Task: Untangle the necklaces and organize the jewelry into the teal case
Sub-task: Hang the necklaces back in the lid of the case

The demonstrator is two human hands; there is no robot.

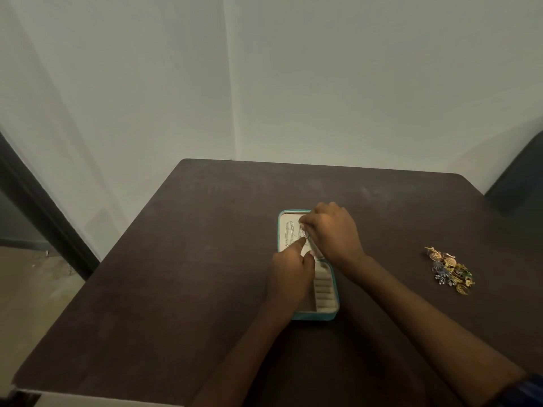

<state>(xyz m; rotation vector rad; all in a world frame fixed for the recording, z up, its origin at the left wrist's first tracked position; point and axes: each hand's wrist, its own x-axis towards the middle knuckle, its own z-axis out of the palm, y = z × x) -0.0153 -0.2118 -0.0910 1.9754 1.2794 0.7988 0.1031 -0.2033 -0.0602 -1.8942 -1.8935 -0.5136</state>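
While both hands reach in, the big dark brown table (182, 274) holds the open teal case (330, 314) near its middle. Inside the case, the far half is a pale lid panel (282, 230), and the near half has soft ring rolls (323, 289). At the far half of the case, the right hand (332, 230) pinches a thin silver necklace (307, 236) with bent fingers. Over the case's left side, the left hand (291, 274) points 1 finger onto that same chain, with its other fingers curled. Beside it on the panel lies another silver necklace (289, 233), looped up. Well to the right of the case sits a small pile of jewelry (449, 270), gold, blue and green.
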